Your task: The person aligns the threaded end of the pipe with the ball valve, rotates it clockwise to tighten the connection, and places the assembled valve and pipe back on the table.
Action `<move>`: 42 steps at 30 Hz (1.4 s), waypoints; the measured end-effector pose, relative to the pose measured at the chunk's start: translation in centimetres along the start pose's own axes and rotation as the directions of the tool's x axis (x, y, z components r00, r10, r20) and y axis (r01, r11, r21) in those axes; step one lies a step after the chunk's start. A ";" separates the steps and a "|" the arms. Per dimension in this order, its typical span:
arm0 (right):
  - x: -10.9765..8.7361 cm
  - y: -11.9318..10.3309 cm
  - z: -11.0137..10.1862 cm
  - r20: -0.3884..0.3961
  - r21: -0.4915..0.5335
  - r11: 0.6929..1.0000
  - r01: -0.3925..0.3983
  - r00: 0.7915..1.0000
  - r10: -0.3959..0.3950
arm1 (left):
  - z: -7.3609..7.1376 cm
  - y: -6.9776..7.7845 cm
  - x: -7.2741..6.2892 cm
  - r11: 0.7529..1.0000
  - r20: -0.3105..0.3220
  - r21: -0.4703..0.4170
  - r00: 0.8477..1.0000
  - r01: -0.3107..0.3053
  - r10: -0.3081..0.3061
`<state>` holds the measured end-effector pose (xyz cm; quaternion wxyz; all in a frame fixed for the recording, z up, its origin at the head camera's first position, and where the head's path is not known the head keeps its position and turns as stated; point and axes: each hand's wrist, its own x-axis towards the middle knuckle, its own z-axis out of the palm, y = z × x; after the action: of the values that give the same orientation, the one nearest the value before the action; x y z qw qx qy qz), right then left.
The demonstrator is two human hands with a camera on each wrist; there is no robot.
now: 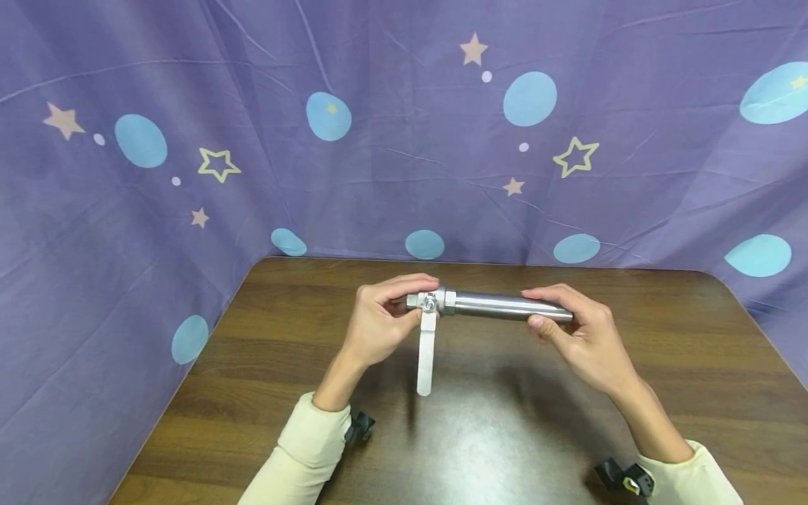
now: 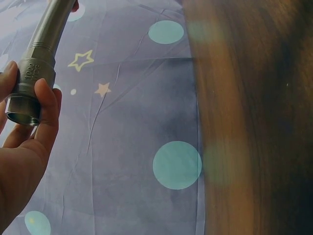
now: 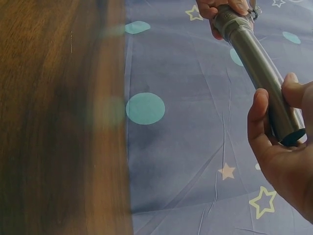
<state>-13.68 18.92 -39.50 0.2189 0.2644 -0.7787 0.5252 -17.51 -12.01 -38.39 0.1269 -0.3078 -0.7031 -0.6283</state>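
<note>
A metal ball valve [image 1: 430, 302] with a long flat lever handle [image 1: 426, 358] is joined end to end with a smooth steel pipe [image 1: 495, 304]. Both are held level above the table, and the lever points toward me. My left hand [image 1: 381, 319] grips the valve body between thumb and fingers; raised lettering and the valve's open end [image 2: 23, 116] show in the left wrist view. Around the pipe's far right end, my right hand [image 1: 583, 333] pinches with thumb on the near side and fingers on the far side. The pipe's dark end [image 3: 293, 137] shows in the right wrist view.
Below the hands lies a brown wood-grain table [image 1: 284, 337] with rounded far corners. A purple curtain [image 1: 391, 189] with stars and blue ovals hangs behind it and along the left side. Black wrist mounts [image 1: 360, 426] sit at both sleeves.
</note>
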 end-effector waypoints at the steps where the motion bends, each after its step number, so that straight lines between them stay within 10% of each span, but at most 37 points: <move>1: 0.0 0.0 0.0 0.005 -0.005 1.000 -0.001 1.000 0.001 | 0.0 0.0 0.0 1.000 -0.001 0.003 1.000 0.000 0.000; 13: 0.0 0.0 0.2 0.067 0.046 0.998 0.040 0.997 -0.043 | 0.0 0.0 0.0 1.000 -0.016 -0.001 1.000 -0.012 0.012; 42: 0.1 0.2 0.5 -0.064 0.069 0.995 0.078 0.995 -0.073 | 0.1 -0.1 0.0 0.999 -0.007 -0.038 1.000 -0.029 0.029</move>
<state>-13.91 18.48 -39.73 0.2527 0.2852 -0.7418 0.5519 -17.60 -11.95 -38.47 0.1323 -0.3184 -0.6860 -0.6408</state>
